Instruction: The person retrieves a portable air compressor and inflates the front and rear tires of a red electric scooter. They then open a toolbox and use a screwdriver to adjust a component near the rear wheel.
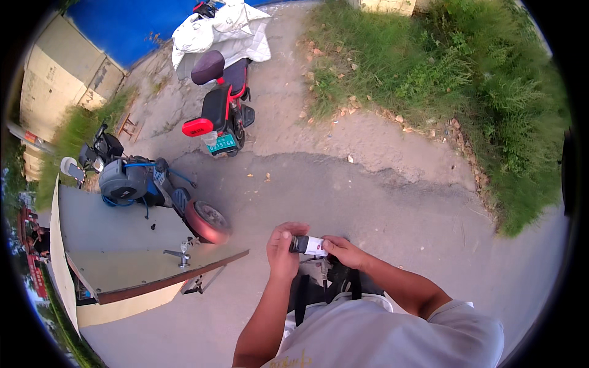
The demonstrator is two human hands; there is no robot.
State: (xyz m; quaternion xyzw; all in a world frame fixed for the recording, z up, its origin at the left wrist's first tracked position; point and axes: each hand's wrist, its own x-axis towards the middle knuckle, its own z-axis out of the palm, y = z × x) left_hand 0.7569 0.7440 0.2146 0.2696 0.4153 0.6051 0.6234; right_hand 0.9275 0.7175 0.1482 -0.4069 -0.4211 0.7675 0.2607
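In front of my body, a small black-and-white object is held between my two hands. Its left end is black, and its right part is white with a small dark mark; I cannot tell its exact kind. My left hand is closed around the black end, thumb on top. At the white end, my right hand pinches with thumb and fingers. Just below the hands, a thin metal piece stands out against dark items at my lap, partly hidden by my hands and white shirt.
At my left stands a beige worktop with a small metal fitting near its edge. A dark rounded case with blue hose and a red-fendered wheel are beyond. Farther off, a red-and-black scooter is parked; grass grows at right.
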